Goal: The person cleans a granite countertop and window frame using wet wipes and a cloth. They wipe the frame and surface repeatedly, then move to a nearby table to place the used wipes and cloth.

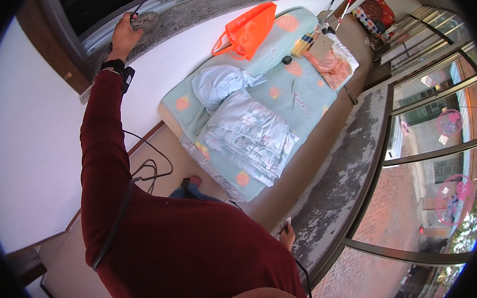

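Observation:
My left arm, in a dark red sleeve, reaches to the stone sill under the dark window at the upper left. There my left hand (125, 40) has its thumb and fingers closed on a crumpled grey rag (147, 19). A thin dark piece sticks up by the fingertips; its kind is unclear. Low down on the right, my right hand (288, 236) is at the edge of the worn sill (334, 198) below the large windows. Its fingers are bent round a small whitish thing, too small to name. My body hides most of the right arm.
A bed with a pale green patterned cover (295, 96) bears folded light-blue bedding (254, 131), a bundled pillow (218, 86), an orange bag (253, 30) and a small black round object (287, 60). A black cable (162, 159) loops beside the bed near my foot.

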Motion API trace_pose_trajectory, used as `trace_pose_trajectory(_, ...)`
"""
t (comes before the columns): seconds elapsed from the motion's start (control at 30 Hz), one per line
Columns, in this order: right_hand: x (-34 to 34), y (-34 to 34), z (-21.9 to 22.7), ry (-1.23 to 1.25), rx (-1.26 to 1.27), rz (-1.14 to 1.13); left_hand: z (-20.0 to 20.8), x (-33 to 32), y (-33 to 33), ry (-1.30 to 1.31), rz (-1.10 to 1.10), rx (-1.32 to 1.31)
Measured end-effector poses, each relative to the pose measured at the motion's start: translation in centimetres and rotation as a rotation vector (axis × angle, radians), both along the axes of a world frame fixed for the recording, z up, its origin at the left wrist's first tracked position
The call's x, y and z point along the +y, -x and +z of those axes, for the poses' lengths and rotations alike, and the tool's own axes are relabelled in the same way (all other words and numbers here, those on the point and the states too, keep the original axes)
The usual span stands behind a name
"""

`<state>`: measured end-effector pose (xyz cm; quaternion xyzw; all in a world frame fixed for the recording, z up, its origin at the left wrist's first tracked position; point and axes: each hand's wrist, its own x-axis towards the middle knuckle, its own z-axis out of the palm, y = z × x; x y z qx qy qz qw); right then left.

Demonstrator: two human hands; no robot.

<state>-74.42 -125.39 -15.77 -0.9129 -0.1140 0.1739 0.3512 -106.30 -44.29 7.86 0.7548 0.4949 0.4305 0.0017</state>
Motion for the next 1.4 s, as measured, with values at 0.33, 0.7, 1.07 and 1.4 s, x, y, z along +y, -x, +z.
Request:
trace_pose_trajectory(0.33,0.5,1.3,5.2,0.065,-0.100,-0.031,-7.4,5.0,1.1,0.054,0.107,0.164)
trace_pose_trajectory(0.7,4.9,-0.3,7.3,0.008,-0.070,-0.057,-6.9,7.4,8.9,0.183,0.600,0.533)
trace_pose_trajectory(1.07,4.4,0.6,7.4,0.088,-0.210,-0.002,-9.2,4.6,-0.6,0.411,0.196,0.455)
trace_pose_trajectory(1.4,-2.8,2.1,3.6,-0.107,0.059,-0.383,-13.4,-4.3,2.3,0.132,-0.077,0.437)
